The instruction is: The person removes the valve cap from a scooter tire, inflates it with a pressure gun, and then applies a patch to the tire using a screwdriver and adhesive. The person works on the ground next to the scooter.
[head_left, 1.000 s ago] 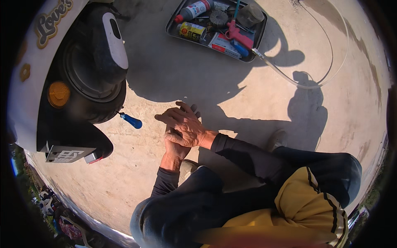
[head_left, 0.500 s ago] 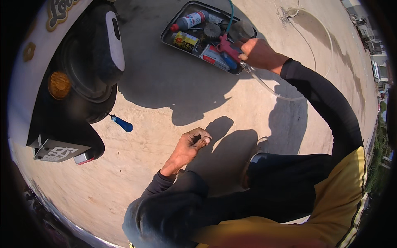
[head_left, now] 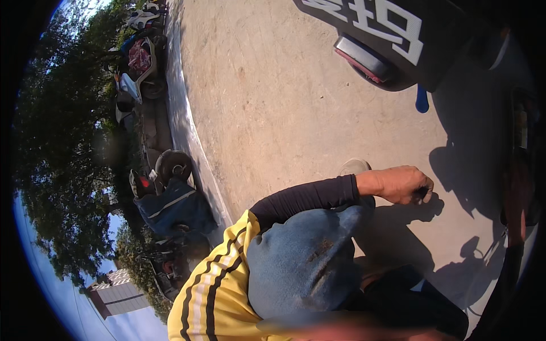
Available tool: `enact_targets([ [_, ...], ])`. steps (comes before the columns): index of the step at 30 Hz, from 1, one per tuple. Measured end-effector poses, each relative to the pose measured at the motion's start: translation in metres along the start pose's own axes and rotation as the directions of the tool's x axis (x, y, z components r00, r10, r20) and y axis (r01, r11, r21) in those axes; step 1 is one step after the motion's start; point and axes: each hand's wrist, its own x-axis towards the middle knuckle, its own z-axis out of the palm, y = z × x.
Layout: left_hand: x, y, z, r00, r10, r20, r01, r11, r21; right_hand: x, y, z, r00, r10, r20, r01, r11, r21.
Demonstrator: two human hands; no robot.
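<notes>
My left hand [head_left: 398, 184] hangs above the concrete beyond my raised knee, its fingers curled in a pinch. Something dark shows at the fingertips, either a small thing or shadow. At the right rim of the head view my right hand [head_left: 517, 190] reaches to the dark tray [head_left: 533, 213], deep in shade. Its fingers and anything in them cannot be made out. A blue screwdriver handle [head_left: 421, 99] sticks out below the rear of a scooter [head_left: 443, 57], beside its dark plate with white lettering [head_left: 387, 28].
A red-and-silver rear reflector [head_left: 364, 59] juts from the scooter. Pale concrete [head_left: 256, 102] stretches leftward to a kerb [head_left: 193, 119]. Parked scooters [head_left: 139, 79] and a vehicle with a blue cover [head_left: 176, 207] stand past it, under trees [head_left: 68, 131].
The view has swung far to the left, so the tray and my right hand now sit at the dark right rim. The red air blow gun by my right hand no longer shows.
</notes>
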Motion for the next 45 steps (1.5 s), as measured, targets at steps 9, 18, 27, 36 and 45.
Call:
enact_targets([
  [9, -0.060, 0.003, 0.013, 0.946, -0.113, -0.305, 0.073, 0.987, -0.140, 0.028, -0.028, -0.057, 0.984, -0.171, 0.047, 0.154, 0.957, 0.247],
  [18, -0.082, -0.032, 0.038, 0.807, -0.251, -0.535, 0.160, 0.964, -0.212, 0.020, -0.011, -0.041, 0.967, -0.013, 0.254, 0.066, 0.978, -0.200],
  [27, -0.080, -0.046, 0.071, 0.752, -0.270, -0.601, 0.175, 0.961, -0.213, 0.007, 0.000, -0.010, 0.984, -0.149, 0.102, 0.169, 0.957, -0.236],
  [36, -0.084, -0.049, 0.080, 0.731, -0.277, -0.624, 0.181, 0.960, -0.213, 0.006, 0.001, 0.005, 0.971, -0.236, 0.041, 0.239, 0.940, -0.246],
  [45, -0.080, -0.050, 0.083, 0.816, -0.270, -0.512, 0.186, 0.960, -0.211, -0.003, -0.042, -0.006, 0.980, -0.162, 0.112, 0.195, 0.882, -0.429],
])
